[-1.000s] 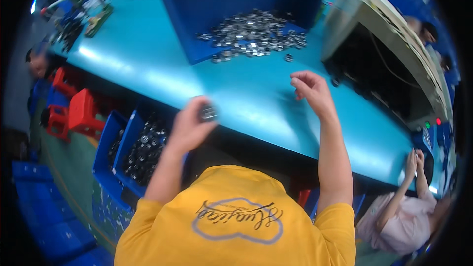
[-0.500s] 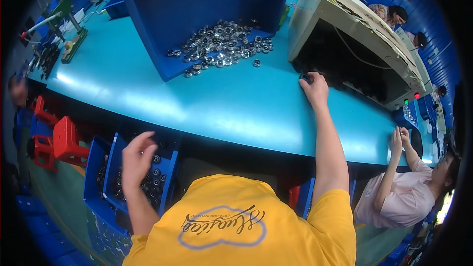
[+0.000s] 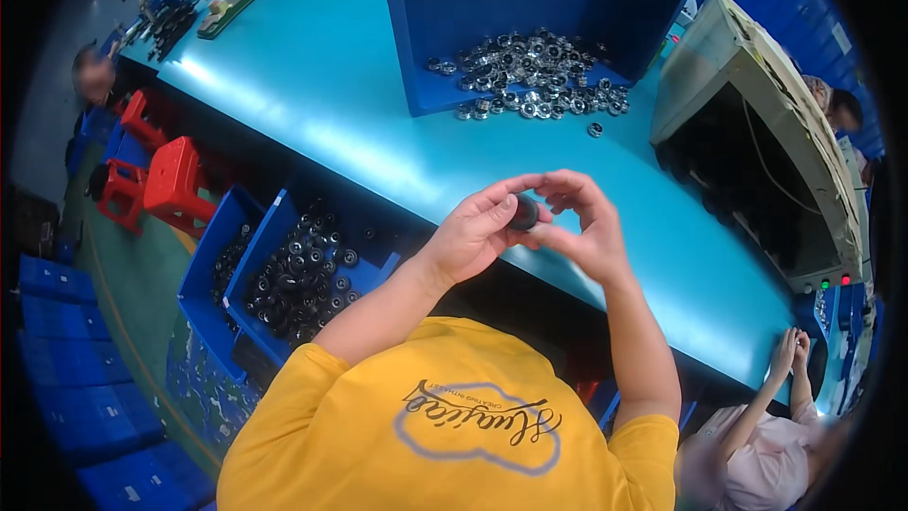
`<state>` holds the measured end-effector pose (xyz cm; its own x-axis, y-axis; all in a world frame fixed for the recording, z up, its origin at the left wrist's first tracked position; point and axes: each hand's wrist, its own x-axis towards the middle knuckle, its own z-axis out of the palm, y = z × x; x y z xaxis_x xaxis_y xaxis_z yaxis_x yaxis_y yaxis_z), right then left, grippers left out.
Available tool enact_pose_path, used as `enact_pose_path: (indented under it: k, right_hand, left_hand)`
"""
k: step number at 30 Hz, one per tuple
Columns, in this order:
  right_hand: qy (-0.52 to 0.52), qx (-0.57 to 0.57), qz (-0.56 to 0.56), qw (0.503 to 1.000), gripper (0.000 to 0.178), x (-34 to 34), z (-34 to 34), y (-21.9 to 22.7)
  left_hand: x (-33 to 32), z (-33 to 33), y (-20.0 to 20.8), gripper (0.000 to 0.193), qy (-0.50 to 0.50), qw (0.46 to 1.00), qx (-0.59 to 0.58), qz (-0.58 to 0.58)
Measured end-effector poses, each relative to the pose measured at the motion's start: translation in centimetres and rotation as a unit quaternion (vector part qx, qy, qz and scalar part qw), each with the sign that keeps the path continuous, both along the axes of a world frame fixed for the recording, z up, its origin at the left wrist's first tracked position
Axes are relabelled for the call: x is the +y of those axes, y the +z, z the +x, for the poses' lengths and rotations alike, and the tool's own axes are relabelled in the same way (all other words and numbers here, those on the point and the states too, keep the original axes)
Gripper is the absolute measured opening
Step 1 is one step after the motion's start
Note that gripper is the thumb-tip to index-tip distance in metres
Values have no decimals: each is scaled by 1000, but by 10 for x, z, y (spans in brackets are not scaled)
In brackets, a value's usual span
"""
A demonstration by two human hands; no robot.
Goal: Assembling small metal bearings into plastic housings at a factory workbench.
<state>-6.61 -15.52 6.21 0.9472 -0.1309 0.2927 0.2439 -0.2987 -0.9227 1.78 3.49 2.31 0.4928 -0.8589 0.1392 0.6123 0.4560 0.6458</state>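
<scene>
My left hand (image 3: 473, 238) and my right hand (image 3: 594, 235) meet in front of my chest, over the near edge of the table. Between them is a small black round part (image 3: 523, 213), like a little wheel. The fingers of my left hand close on its left side, while my right thumb and fingers pinch it from the right. Fingers cover some of it. Beyond my hands, a tilted blue bin (image 3: 421, 57) opens toward me, and clear and silvery round parts (image 3: 539, 71) spill from it onto the table.
The turquoise table (image 3: 397, 147) carries a beige machine (image 3: 695, 66) with a dark opening at right and a green hand press (image 3: 232, 9) at far left. Blue bins of black round parts (image 3: 303, 265) stand below left, near red stools (image 3: 175, 185). A co-worker (image 3: 766, 454) sits at right.
My right hand has come back from beside the machine with the black part. My left hand has risen from above the lower bins to meet it. The view has shifted.
</scene>
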Motion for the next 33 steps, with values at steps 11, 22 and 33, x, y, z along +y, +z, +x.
enact_pose_path:
  k: [11, 22, 33]
  right_hand:
    - [-337, 49, -421, 841, 47, -137, 102, -86]
    - [-317, 62, -361, 875, 29, -131, 99, -92]
    - [-185, 114, -68, 974, 34, -59, 52, -38]
  left_hand:
    - [12, -12, 14, 76, 73, 982, -86, 153]
    - [9, -15, 10, 56, 90, 972, -108, 186]
    - [9, -12, 13, 53, 159, 949, -191, 194]
